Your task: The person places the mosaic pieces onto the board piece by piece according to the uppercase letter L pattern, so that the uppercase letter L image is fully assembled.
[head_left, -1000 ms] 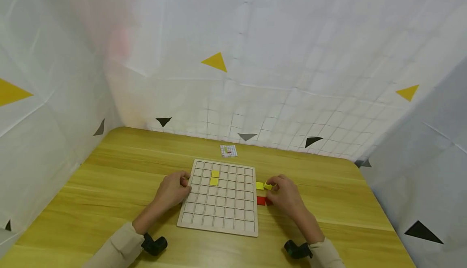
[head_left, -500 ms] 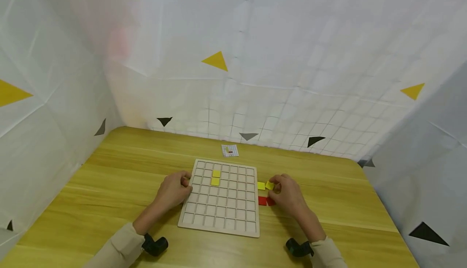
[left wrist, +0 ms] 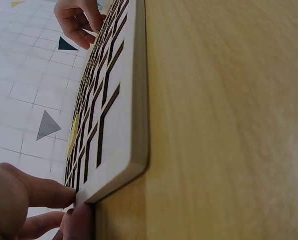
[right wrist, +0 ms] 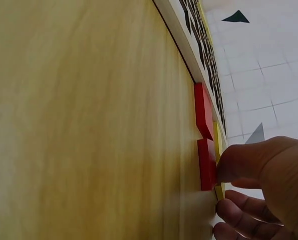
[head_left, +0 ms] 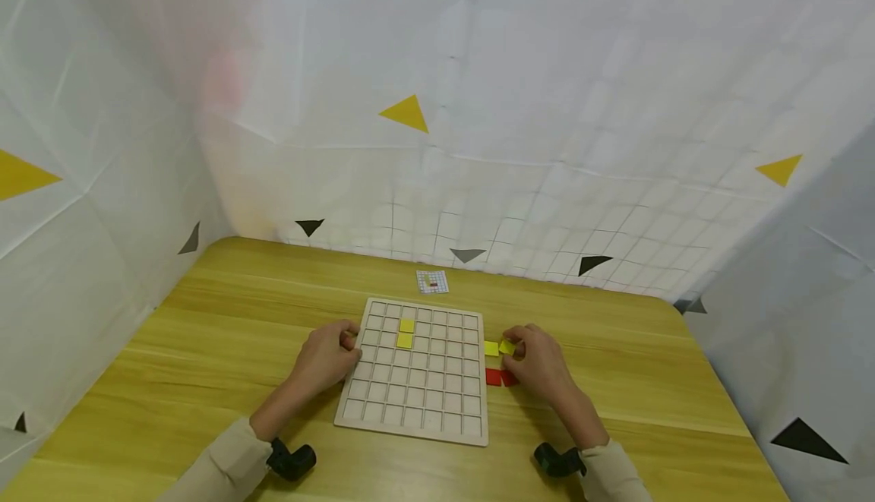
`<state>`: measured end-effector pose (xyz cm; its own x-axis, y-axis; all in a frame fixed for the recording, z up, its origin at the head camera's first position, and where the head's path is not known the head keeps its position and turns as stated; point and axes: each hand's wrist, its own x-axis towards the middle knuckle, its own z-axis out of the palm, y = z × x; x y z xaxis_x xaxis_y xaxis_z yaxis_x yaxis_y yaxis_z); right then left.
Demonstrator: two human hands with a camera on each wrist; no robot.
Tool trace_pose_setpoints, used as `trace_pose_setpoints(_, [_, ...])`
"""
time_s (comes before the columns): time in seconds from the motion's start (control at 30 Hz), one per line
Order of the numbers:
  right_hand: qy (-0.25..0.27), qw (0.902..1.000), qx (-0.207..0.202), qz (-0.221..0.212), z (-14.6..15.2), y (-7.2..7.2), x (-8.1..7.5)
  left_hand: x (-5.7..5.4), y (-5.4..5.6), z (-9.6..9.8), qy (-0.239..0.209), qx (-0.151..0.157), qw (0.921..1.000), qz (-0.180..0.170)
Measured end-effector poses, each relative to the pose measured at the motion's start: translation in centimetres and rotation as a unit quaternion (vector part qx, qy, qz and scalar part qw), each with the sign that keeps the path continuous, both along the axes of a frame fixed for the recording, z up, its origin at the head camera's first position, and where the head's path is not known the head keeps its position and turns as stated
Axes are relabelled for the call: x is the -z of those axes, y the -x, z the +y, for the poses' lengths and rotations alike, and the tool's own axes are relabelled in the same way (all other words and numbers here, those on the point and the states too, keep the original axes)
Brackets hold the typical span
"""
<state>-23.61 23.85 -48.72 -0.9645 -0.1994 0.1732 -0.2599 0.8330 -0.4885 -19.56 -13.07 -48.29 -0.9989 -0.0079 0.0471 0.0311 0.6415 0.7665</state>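
The right hand [head_left: 540, 361] lay on the tabletop [head_left: 205, 335] just beside the right edge of the grid board [head_left: 417, 411], and its fingers [head_left: 519, 346] were curled together and pinched on a yellow tile [head_left: 506, 347]. That tile sat at the fingertips, tilted a little off the wood, touching or nearly touching a second yellow tile [head_left: 491, 348] that lay flat between it and the board's edge. Just nearer the person, two red tiles [head_left: 500, 377] lay side by side, partly under the heel of the same hand; in the right wrist view the thumb [right wrist: 244, 162] rested against the nearer red tile [right wrist: 207, 165].

The left hand [head_left: 326, 355] held the board's left edge, fingers [left wrist: 43, 192] bent and clamped on the corner with the thumb beneath.

Compared with half a second before, little had shifted: both hands kept their places, and the pinched tile stood at much the same spot, perhaps slightly more raised.

The pinched tile was a small, thin square, bright yellow, matching the cells of the board in size. The board was pale wood with a grid of square recesses; two yellow tiles [head_left: 405, 333] already filled adjoining cells, one behind the other, in its upper left part. A small printed card [head_left: 432, 282] lay beyond the board.
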Motion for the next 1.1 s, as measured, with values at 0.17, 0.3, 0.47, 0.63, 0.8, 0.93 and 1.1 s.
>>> trace_pose_setpoints(0.17, [0.007,0.9999,-0.008,0.000,-0.1,-0.1,0.1,0.2,0.0,0.0,0.000,-0.002,1.0000,-0.001])
trace_pose_setpoints(0.3, [0.007,1.0000,-0.003,-0.006,-0.1,-0.2,0.3,0.4,0.0,0.1,0.000,-0.002,1.0000,-0.005])
trace_pose_setpoints(0.47, [0.011,0.9999,-0.002,-0.002,0.0,-0.2,0.2,0.4,0.0,0.0,-0.001,0.001,1.0000,-0.005])
trace_pose_setpoints(0.63, [0.012,0.9998,-0.004,0.016,0.2,-0.2,0.0,0.2,0.1,-0.1,-0.001,0.003,1.0000,-0.005])
trace_pose_setpoints(0.8, [0.014,0.9996,-0.004,0.024,0.6,-0.5,-0.4,0.0,0.2,-0.1,0.000,0.007,1.0000,-0.005])
trace_pose_setpoints(0.93, [0.016,0.9994,-0.005,0.029,0.7,-0.8,-0.5,0.0,0.2,-0.1,-0.003,0.005,0.9999,-0.010])
trace_pose_setpoints(1.1, [0.014,0.9991,-0.002,0.039,0.8,-1.3,-0.4,0.2,0.2,-0.2,-0.004,0.004,0.9999,-0.011])
